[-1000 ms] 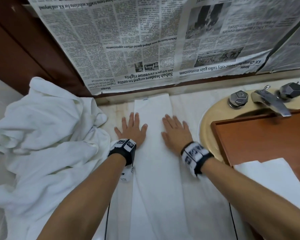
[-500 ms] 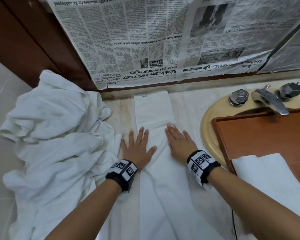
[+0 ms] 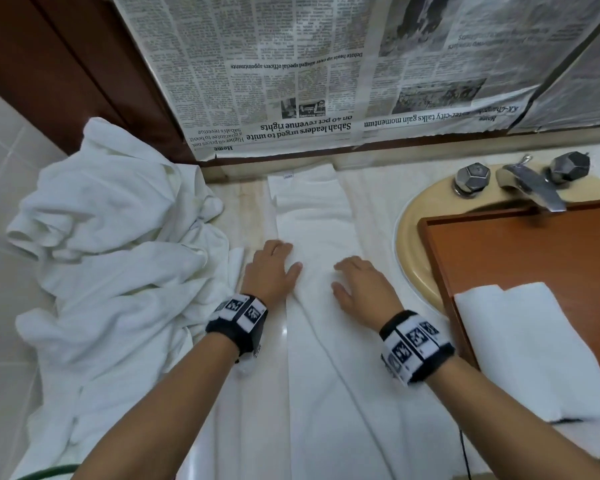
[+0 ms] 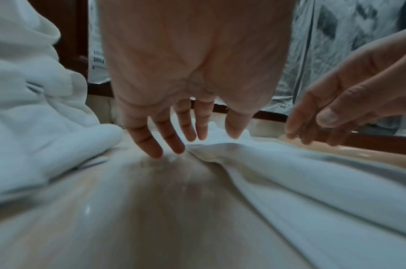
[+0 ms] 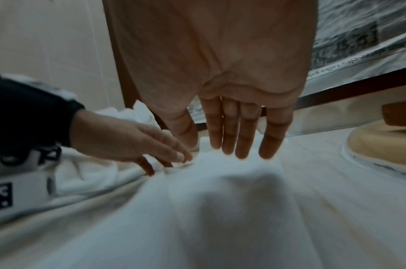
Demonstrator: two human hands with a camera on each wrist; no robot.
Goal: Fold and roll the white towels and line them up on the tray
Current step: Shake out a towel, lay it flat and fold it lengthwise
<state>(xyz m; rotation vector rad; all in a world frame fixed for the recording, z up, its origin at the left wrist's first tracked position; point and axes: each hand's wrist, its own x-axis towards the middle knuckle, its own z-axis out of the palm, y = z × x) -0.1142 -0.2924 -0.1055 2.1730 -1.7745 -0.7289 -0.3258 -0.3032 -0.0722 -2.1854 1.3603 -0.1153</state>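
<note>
Both hands slid nearer along folded towel strip (image 3: pixel 314 216) on worktop (image 3: pixel 253 199). Left hand (image 3: pixel 271 270) and right hand (image 3: pixel 359 289): grip wide, fingers relaxed, holding nothing. Newspaper (image 3: pixel 305 126) headline, upside down: "Sabah leaders urged to unite". Tray (image 3: pixel 520 251) right, over sink.

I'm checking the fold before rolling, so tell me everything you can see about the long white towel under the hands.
The folded towel is a long narrow strip of soft white cloth lying flat on the pale counter, reaching toward the newspaper-covered wall, a small label at its far corner. The left hand touches its left edge; the right hand lies over it. Nearer the camera it widens into loose creases.
</note>
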